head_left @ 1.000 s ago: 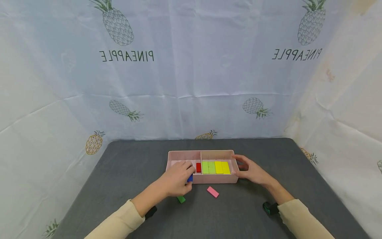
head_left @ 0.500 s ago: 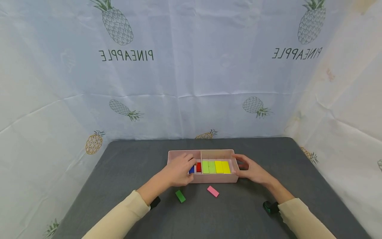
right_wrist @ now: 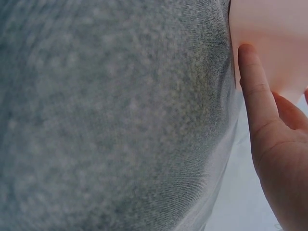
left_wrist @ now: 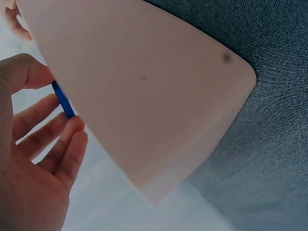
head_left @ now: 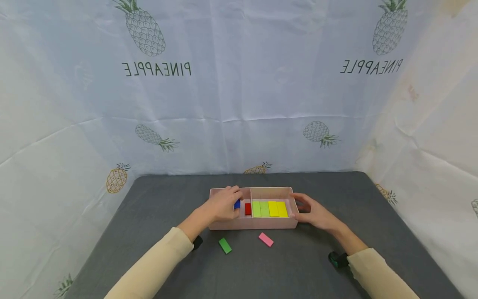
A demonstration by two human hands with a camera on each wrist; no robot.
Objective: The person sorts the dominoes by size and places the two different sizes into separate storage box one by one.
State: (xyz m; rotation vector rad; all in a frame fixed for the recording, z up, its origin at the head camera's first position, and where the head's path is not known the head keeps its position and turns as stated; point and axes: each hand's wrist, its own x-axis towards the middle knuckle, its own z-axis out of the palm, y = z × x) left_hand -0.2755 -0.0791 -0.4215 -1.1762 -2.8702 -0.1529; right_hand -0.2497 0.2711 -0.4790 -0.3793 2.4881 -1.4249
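Note:
A pink two-compartment box (head_left: 257,223) lies on the table. My left hand (head_left: 224,205) pinches a blue block (head_left: 237,204) over its left compartment. In the left wrist view the blue block (left_wrist: 63,101) stands on edge between thumb and fingertips, partly hidden behind the box wall. A red block (head_left: 248,209) rests beside the divider in the left compartment. Light green blocks (head_left: 264,209) and yellow blocks (head_left: 278,209) lie side by side in the right compartment. My right hand (head_left: 316,214) holds the box's right end, its thumb against the wall in the right wrist view.
On the dark grey tabletop (head_left: 284,274), in front of the box, lie a green block (head_left: 225,245) and a pink block (head_left: 266,239). A pale curtain (head_left: 239,91) printed with pineapples hangs behind the table and along both sides.
My left hand has moved away from me with the blue block, from the box's front wall to over the left compartment, uncovering the green block. The right hand has stayed put.

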